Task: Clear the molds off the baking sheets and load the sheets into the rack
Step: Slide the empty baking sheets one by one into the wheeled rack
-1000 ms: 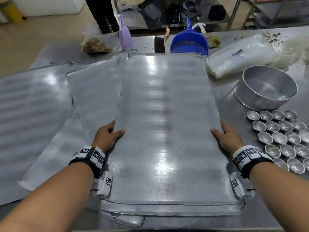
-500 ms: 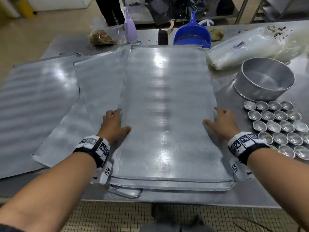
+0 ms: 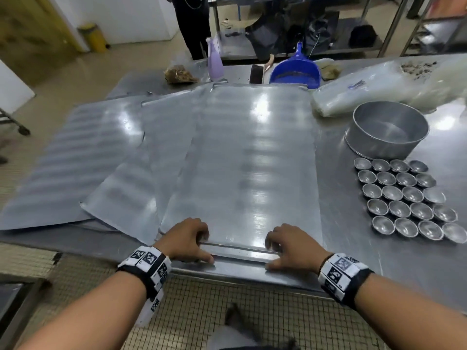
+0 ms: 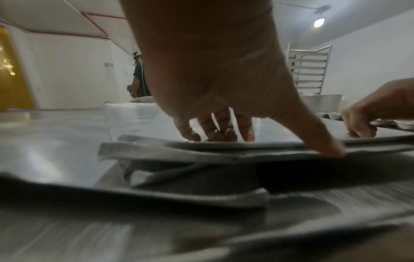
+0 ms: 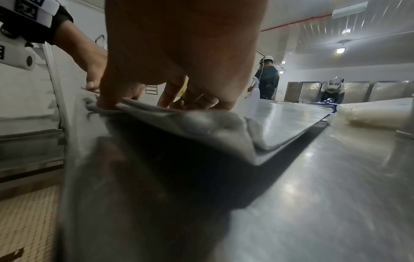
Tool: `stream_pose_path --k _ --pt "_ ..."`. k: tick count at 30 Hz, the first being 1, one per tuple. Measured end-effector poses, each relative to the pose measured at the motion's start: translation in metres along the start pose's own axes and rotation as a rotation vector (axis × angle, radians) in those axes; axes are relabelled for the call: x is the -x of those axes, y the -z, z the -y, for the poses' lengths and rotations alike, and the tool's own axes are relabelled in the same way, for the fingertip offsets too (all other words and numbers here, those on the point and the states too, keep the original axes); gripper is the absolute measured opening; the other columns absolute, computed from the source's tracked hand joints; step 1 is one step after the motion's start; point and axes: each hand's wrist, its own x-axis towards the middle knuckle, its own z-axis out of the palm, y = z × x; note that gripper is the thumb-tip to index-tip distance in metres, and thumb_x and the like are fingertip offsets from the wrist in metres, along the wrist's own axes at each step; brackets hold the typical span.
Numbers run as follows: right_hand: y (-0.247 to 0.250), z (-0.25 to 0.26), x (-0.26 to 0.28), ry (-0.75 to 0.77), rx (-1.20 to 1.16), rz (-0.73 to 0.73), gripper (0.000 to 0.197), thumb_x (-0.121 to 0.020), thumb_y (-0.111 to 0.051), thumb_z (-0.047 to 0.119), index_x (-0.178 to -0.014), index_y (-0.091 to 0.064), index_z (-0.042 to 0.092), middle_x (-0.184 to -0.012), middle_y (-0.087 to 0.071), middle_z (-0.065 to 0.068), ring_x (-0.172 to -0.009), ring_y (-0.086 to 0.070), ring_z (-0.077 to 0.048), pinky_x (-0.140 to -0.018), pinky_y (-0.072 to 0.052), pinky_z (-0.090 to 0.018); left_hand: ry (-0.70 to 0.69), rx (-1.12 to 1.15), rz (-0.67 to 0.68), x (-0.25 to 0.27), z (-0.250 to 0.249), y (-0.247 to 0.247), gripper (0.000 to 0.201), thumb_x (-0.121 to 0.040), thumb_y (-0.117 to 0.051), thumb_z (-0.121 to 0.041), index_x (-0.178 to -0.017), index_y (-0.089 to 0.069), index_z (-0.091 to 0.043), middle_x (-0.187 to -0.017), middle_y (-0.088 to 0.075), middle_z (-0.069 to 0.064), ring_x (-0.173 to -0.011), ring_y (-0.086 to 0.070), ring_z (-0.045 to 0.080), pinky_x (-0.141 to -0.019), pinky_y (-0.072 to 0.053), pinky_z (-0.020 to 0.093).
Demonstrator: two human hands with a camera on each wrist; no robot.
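Where the stack of baking sheets overhangs the near lip of the surface, both hands have hold of the top baking sheet by its short near edge: the left hand and the right hand each curl fingers over the top face, thumbs lying along the rolled rim. The right wrist view shows that edge raised off the sheets beneath.

To do this lift well, I would judge the grip should stay level on both sides and draw the sheet straight toward the body, so the far end slides rather than scraping or dragging the lower sheets with it. Thin metal of this length will likely flex and swing once free, so the turn toward the rack, visible in the left wrist view beyond the surface, wants care.

Everything here is dull brushed metal, flat and rippled with reflected light, the rims softly rolled. To the right, well apart from the sheets, the small round molds sit in tight rows, shiny and cup-shaped, with a deep round pan just behind them.
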Motion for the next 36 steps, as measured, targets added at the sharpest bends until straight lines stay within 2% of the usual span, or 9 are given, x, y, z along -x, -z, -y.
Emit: stream_pose_path --k 3,9,19,21,24,27,31,33,36 --pt "-0.004 0.001 0.007 -0.022 -0.055 -0.038 0.040 -0.073 -0.074 0.061 -0.098 -0.064 0.032 -0.089 -0.060 0.014 -0.085 -0.050 -0.007 -0.071 -0.037 -0.024 0.016 0.067 -0.098 0.012 0.001 -0.015 0.039 -0.066 -0.085 -0.052 -0.091 -0.061 -0.032 -0.091 -0.059 -0.014 -0.083 -0.057 0.006 -0.077 -0.054 0.028" --pt "-0.013 0.009 0.018 -0.081 -0.112 -0.071 0.026 -0.078 -0.074 0.051 -0.093 -0.070 0.029 -0.086 -0.063 0.013 -0.080 -0.055 -0.005 -0.071 -0.046 -0.024 0.065 0.127 -0.192 0.023 -0.002 -0.033 0.025 -0.074 -0.085 -0.040 -0.087 -0.065 -0.030 -0.087 -0.062 -0.013 -0.082 -0.057 0.004 -0.066 -0.041 0.019" --pt "-0.015 0.012 0.028 -0.205 -0.175 -0.138 0.026 -0.082 -0.069 0.057 -0.091 -0.070 0.033 -0.084 -0.062 0.015 -0.078 -0.057 -0.003 -0.068 -0.044 -0.021 0.064 0.262 -0.167 0.025 0.008 -0.022 0.040 -0.071 -0.081 -0.057 -0.097 -0.067 -0.030 -0.089 -0.068 -0.009 -0.082 -0.065 0.008 -0.072 -0.054 0.025" --pt "-0.010 0.006 0.028 -0.277 -0.181 -0.173 0.026 -0.083 -0.067 0.057 -0.090 -0.069 0.032 -0.082 -0.061 0.015 -0.077 -0.057 -0.003 -0.067 -0.042 -0.021 0.093 0.297 -0.255 0.022 0.021 -0.016 0.043 -0.076 -0.078 -0.054 -0.109 -0.066 -0.029 -0.097 -0.066 -0.008 -0.087 -0.064 0.007 -0.075 -0.052 0.023" --pt "0.000 -0.014 0.025 -0.455 -0.128 -0.269 0.024 -0.084 -0.067 0.052 -0.092 -0.070 0.030 -0.086 -0.061 0.011 -0.085 -0.061 -0.013 -0.069 -0.042 -0.027 0.203 0.181 -0.404 0.010 0.054 -0.007 0.062 -0.078 -0.072 -0.058 -0.128 -0.059 -0.024 -0.122 -0.059 0.003 -0.112 -0.058 0.022 -0.095 -0.049 0.039" --pt "0.004 -0.041 0.027 -0.682 -0.090 -0.322 0.042 -0.077 -0.066 0.054 -0.110 -0.067 0.029 -0.115 -0.062 -0.005 -0.111 -0.057 -0.028 -0.094 -0.047 -0.037 0.325 0.166 -0.376 -0.006 0.086 0.006 0.081 -0.077 -0.067 -0.062 -0.142 -0.047 -0.018 -0.139 -0.050 0.013 -0.129 -0.047 0.034 -0.106 -0.041 0.042" --pt "0.008 -0.047 0.029 -0.849 -0.276 -0.373 0.082 -0.076 -0.079 0.047 -0.142 -0.044 0.012 -0.137 -0.055 -0.016 -0.126 -0.051 -0.035 -0.103 -0.041 -0.040 0.277 0.273 -0.329 -0.026 0.105 0.015 0.067 -0.078 -0.068 -0.058 -0.125 -0.055 -0.013 -0.122 -0.063 0.015 -0.114 -0.058 0.034 -0.092 -0.047 0.038" --pt "0.006 -0.043 0.026 -0.857 -0.352 -0.385 0.077 -0.080 -0.079 0.035 -0.142 -0.043 0.006 -0.132 -0.059 -0.017 -0.121 -0.055 -0.034 -0.098 -0.042 -0.036 0.252 0.305 -0.335 -0.037 0.108 0.018 0.049 -0.086 -0.068 -0.048 -0.114 -0.058 -0.009 -0.116 -0.065 0.015 -0.108 -0.059 0.034 -0.084 -0.044 0.035" --pt "0.004 -0.039 0.021 -0.855 -0.408 -0.404 0.044 -0.081 -0.076 0.025 -0.121 -0.060 0.013 -0.114 -0.069 -0.009 -0.106 -0.063 -0.029 -0.089 -0.046 -0.032 0.228 0.330 -0.361 -0.048 0.108 0.025 0.036 -0.091 -0.065 -0.040 -0.098 -0.062 -0.005 -0.103 -0.067 0.016 -0.098 -0.061 0.034 -0.075 -0.038 0.032"
